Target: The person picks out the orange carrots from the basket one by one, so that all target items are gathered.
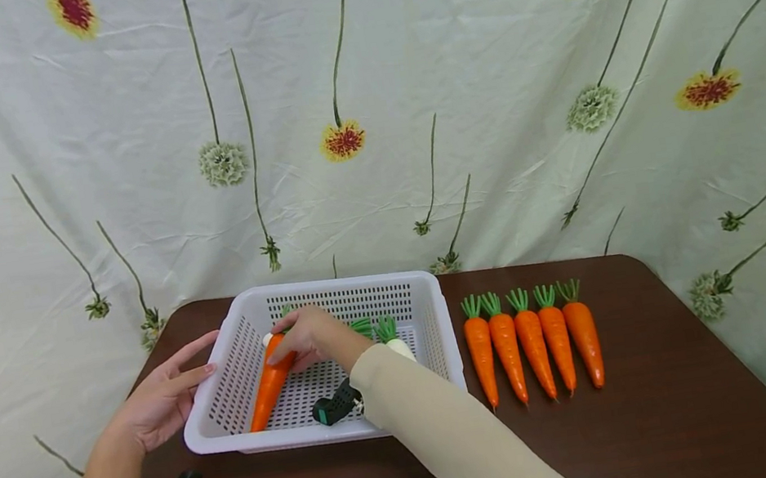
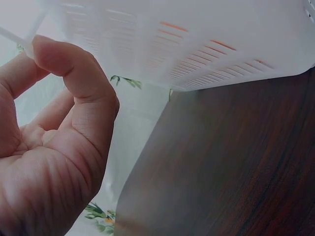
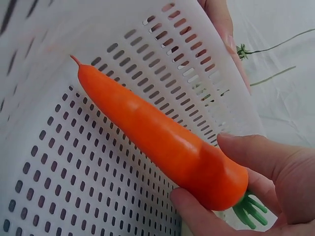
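Observation:
In the head view, a white perforated plastic basket (image 1: 330, 286) stands on the table. My right hand (image 1: 312, 336) reaches into it and grips an orange carrot (image 1: 273, 387) by its thick end. The right wrist view shows the thumb and fingers of that hand on either side of the carrot (image 3: 162, 137), its green top poking out past them. At the basket's left rim, my left hand (image 1: 158, 405) pinches the edge with thumb and finger. A white radish (image 1: 399, 346) with green leaves lies in the basket, partly hidden behind the right arm.
On the dark wooden table (image 1: 649, 430), several carrots (image 1: 533, 349) lie side by side right of the basket, green tops facing away. Behind the table hangs a pale flowered cloth (image 1: 509, 88). More green leaves (image 1: 361, 327) show inside the basket.

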